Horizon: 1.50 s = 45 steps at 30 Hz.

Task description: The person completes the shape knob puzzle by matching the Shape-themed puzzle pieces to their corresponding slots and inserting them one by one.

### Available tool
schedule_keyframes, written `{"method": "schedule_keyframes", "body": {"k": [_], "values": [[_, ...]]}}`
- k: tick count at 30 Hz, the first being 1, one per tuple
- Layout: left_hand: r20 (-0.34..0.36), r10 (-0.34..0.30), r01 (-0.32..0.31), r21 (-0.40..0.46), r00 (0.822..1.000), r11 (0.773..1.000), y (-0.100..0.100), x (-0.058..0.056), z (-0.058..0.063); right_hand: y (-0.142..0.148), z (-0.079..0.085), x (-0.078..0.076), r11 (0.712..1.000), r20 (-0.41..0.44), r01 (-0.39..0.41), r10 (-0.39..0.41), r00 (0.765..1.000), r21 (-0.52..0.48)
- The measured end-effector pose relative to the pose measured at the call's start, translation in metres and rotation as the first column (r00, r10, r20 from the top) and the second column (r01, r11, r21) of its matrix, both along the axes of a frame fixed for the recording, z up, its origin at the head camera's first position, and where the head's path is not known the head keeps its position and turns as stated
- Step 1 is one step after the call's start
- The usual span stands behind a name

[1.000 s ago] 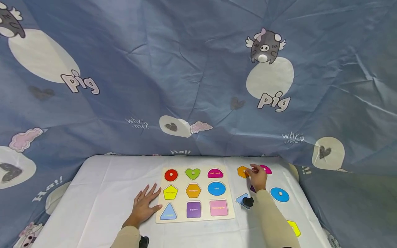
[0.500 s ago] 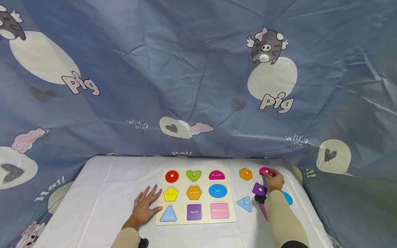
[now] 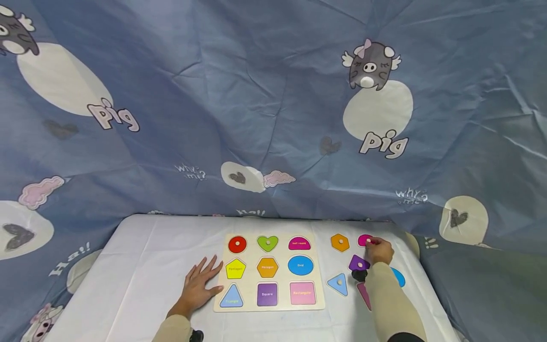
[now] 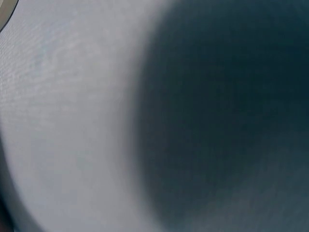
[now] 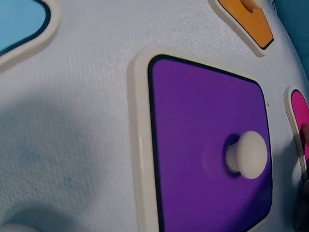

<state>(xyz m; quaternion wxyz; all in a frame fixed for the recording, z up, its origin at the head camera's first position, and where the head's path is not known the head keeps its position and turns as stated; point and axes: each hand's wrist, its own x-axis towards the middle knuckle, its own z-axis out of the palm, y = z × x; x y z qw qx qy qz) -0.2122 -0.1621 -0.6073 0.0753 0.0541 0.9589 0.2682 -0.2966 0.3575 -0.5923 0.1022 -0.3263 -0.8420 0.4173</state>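
My right hand (image 3: pixel 380 251) pinches the magenta half-round puzzle piece (image 3: pixel 363 240) at its knob, at the back right of the table. In the right wrist view that half-round piece (image 5: pixel 300 113) shows at the right edge with fingertips on it. Just in front of it lies a purple square piece (image 5: pixel 203 111) with a white knob. My left hand (image 3: pixel 197 285) rests with fingers spread, thumb and fingertips at the left edge of the wooden puzzle board (image 3: pixel 249 280). A red circle (image 3: pixel 232 245) and a green heart (image 3: pixel 263 243), both with knobs, sit in the board's back row.
Right of the board lie an orange hexagon (image 3: pixel 337 241), a light blue triangle (image 3: pixel 337 287), a pink piece (image 3: pixel 363 295) and a blue oval (image 3: pixel 399 276) partly under the right sleeve. White cloth (image 3: pixel 128 275) covers the table. A blue printed curtain (image 3: pixel 256 118) hangs behind.
My right hand has left the orange hexagon, moved right and taken the half-round piece by its knob. The purple square and pink piece have come out from behind the arm. My left hand stays put.
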Motion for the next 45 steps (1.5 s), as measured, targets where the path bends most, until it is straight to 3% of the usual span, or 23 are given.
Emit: {"method": "schedule_keyframes", "body": {"k": [12,18,23,31,45], "values": [[-0.026,0.003,-0.003,0.003,1.0,1.0,-0.002,0.001,0.001,-0.006,-0.002,0.001,1.0,-0.029,0.001,-0.001,1.0,0.0],[-0.039,0.013,-0.012,0.008,0.999,1.0,0.001,0.003,0.003,-0.017,-0.002,0.009,0.998,-0.085,-0.057,0.059,0.995,0.021],[-0.032,0.013,-0.013,-0.005,0.999,1.0,0.002,0.002,0.002,-0.03,-0.002,0.014,0.994,-0.078,-0.105,0.106,0.991,0.02],[-0.027,0.004,-0.004,0.001,1.0,1.0,0.001,0.001,-0.002,-0.052,-0.003,0.018,0.976,-0.159,-0.189,0.206,0.966,0.112],[-0.038,-0.014,0.014,0.005,0.999,1.0,-0.002,0.002,-0.002,-0.095,-0.006,0.022,0.942,-0.222,-0.319,0.334,0.916,0.1]]}}
